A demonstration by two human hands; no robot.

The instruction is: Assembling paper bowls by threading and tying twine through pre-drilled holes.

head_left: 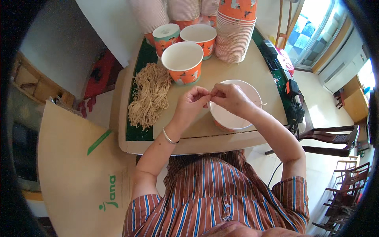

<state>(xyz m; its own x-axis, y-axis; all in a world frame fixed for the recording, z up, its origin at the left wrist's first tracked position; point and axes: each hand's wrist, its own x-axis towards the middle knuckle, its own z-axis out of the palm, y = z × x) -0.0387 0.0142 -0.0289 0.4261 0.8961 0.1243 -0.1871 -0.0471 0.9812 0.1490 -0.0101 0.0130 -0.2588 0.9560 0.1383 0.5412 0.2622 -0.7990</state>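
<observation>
An orange paper bucket (235,125) with a white inside stands near the table's front edge. A beige string end (264,104) sticks out at its right rim. At the bucket's left rim, my left hand (193,100) and my right hand (229,98) meet with fingertips pinched together. Both seem to hold a thin string there, mostly hidden by the fingers. A silver bangle (169,137) circles my left wrist. To the left of my hands lies a loose bundle of beige strings (150,96).
Behind my hands stand a patterned bucket (183,63), another orange bucket (198,39) and a green-rimmed one (166,37). Tall bucket stacks (235,35) rise at the back. Black adapters and cables (294,104) line the right edge. A cardboard sheet (75,158) leans at the left.
</observation>
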